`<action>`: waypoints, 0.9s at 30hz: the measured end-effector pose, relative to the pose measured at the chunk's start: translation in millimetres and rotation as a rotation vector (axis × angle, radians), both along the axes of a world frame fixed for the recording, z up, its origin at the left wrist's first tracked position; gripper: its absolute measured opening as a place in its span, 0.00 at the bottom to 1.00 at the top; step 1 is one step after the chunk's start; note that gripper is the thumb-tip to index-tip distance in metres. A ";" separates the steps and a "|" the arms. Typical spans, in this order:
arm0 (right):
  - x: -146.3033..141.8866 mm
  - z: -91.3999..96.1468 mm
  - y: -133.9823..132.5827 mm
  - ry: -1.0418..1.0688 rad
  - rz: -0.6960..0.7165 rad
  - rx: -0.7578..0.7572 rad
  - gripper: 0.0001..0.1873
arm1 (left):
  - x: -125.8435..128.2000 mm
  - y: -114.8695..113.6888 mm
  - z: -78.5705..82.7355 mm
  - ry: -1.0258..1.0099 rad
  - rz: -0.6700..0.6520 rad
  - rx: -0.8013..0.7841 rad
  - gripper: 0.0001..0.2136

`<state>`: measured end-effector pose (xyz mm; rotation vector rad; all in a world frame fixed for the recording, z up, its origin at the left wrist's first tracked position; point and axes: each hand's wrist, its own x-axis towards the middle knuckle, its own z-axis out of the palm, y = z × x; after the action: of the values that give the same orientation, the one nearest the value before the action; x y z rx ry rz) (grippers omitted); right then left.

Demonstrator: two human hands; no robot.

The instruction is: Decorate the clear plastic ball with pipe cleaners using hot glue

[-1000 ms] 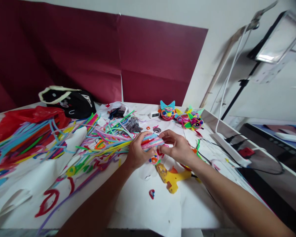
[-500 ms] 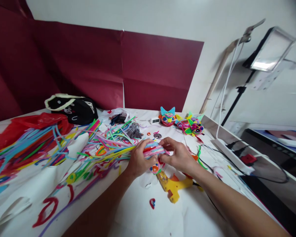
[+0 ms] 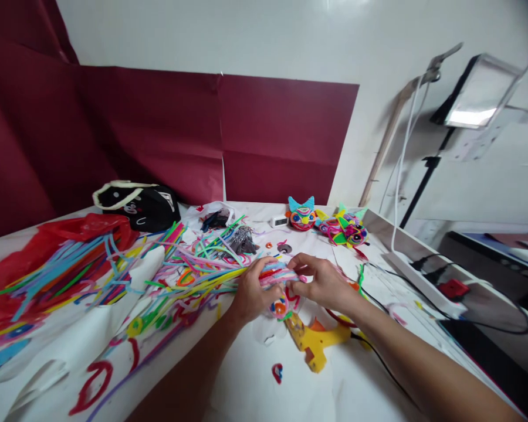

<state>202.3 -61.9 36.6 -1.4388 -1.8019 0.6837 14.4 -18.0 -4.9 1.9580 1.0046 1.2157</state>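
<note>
A striped pipe-cleaner craft piece (image 3: 276, 273) in pink, red, blue and white is held between my two hands, over the middle of the table. My left hand (image 3: 254, 291) wraps round its left side, thumb in front. With curled fingers and thumb, my right hand (image 3: 321, 282) pinches its right end. Just under it shows a small round face part (image 3: 278, 308) with an orange and blue eye; whether the two are joined I cannot tell. A yellow hot glue gun (image 3: 317, 340) lies close in front of the hands, partly beneath the right forearm.
Loose pipe cleaners (image 3: 198, 269) spread over the left side, beside a red plastic bag (image 3: 83, 221) and a black bag (image 3: 147, 208). At the back stand two finished-looking pipe-cleaner figures (image 3: 303, 214). A power strip (image 3: 426, 284) with cables lies at right.
The view has tilted up slightly, so everything sits lower in the picture. My hands keep their hold on the craft piece, with only small finger shifts.
</note>
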 end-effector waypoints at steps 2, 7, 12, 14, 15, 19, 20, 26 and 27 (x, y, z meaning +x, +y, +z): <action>0.3 1.5 -0.1 -0.013 0.012 0.002 0.14 | -0.3 -0.7 1.4 0.008 -0.008 -0.018 0.24; -0.9 10.4 -2.2 -0.103 -0.024 -0.025 0.14 | -0.9 -1.1 3.1 0.031 -0.001 -0.045 0.24; -0.1 13.0 -1.0 -0.066 0.039 -0.024 0.13 | -1.7 0.2 0.4 0.024 -0.001 -0.033 0.24; 0.7 12.0 0.3 -0.060 0.039 -0.018 0.13 | -1.9 0.4 -0.4 0.022 0.003 -0.042 0.25; 1.1 11.5 1.0 -0.063 0.034 -0.018 0.13 | -1.9 0.5 -0.6 0.023 0.003 -0.046 0.25; 1.3 10.1 3.4 -0.068 0.028 -0.021 0.13 | -2.1 1.7 -1.2 0.034 0.001 -0.038 0.25; 1.1 10.0 3.9 -0.069 0.030 -0.018 0.13 | -2.2 2.2 -1.6 0.035 0.003 -0.035 0.25; -3.6 14.1 4.2 -0.099 0.014 -0.041 0.13 | -2.6 5.0 -5.0 0.036 0.005 -0.024 0.25; -4.4 15.3 3.8 -0.110 0.006 -0.048 0.13 | -2.5 4.9 -5.2 0.034 0.005 -0.022 0.26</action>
<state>197.8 -58.0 51.8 -1.5297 -1.8858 0.6662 11.9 -13.1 -10.0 1.9661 1.0357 1.1730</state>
